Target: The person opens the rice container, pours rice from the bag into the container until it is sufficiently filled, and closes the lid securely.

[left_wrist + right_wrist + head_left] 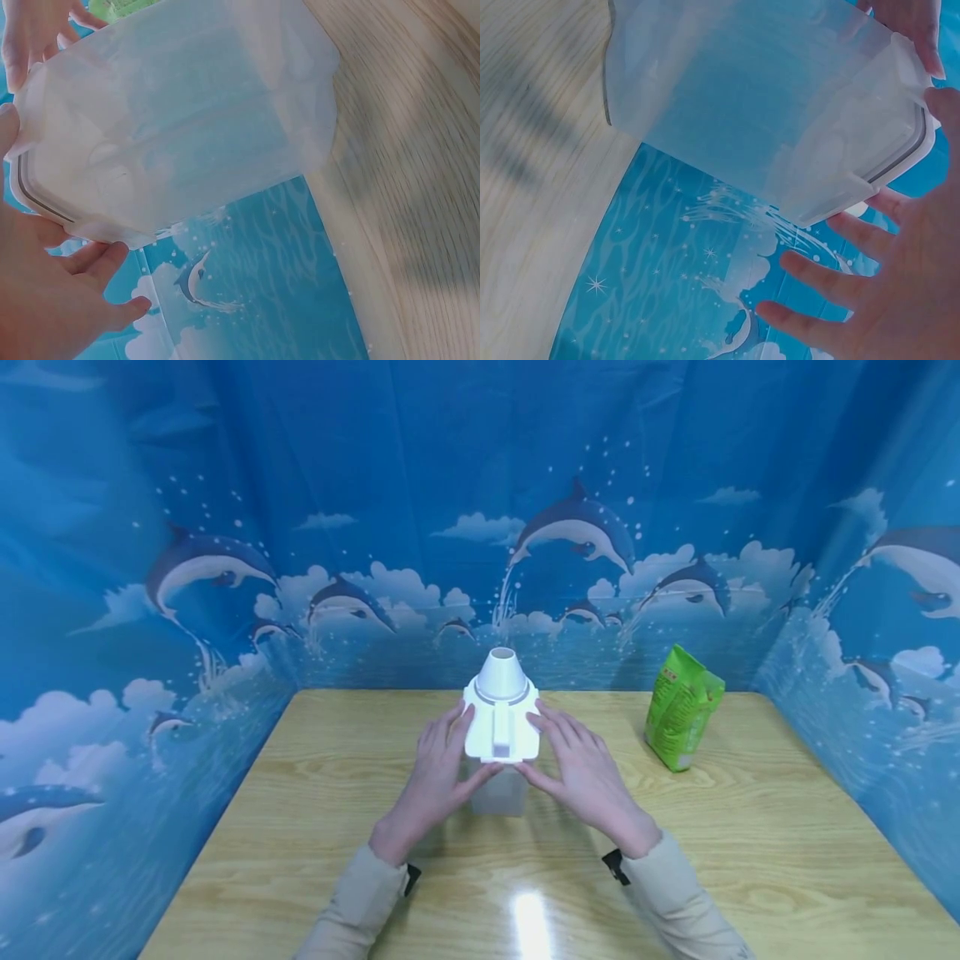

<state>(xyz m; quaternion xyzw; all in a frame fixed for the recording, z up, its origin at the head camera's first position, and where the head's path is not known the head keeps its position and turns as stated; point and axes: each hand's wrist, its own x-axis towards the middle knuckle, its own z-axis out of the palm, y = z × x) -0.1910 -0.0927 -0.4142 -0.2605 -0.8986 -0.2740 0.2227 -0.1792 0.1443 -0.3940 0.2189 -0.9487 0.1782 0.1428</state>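
A translucent plastic container [499, 795] stands upright on the table, topped by a white lid [482, 740] with a cone-shaped spout [501, 677]. My left hand [431, 774] holds the lid's left side, its thumb at the near edge and fingers along the side. On the opposite side, my right hand [588, 774] grips the lid's near right corner between thumb and index finger. Its other fingers spread apart, as the right wrist view shows. Through the container wall [202, 112] in the left wrist view, no contents can be made out.
To the right at the back of the wooden table [300, 827] stands a green printed bag [681, 710]. A blue curtain [420, 460] with dolphins surrounds the table's back and sides.
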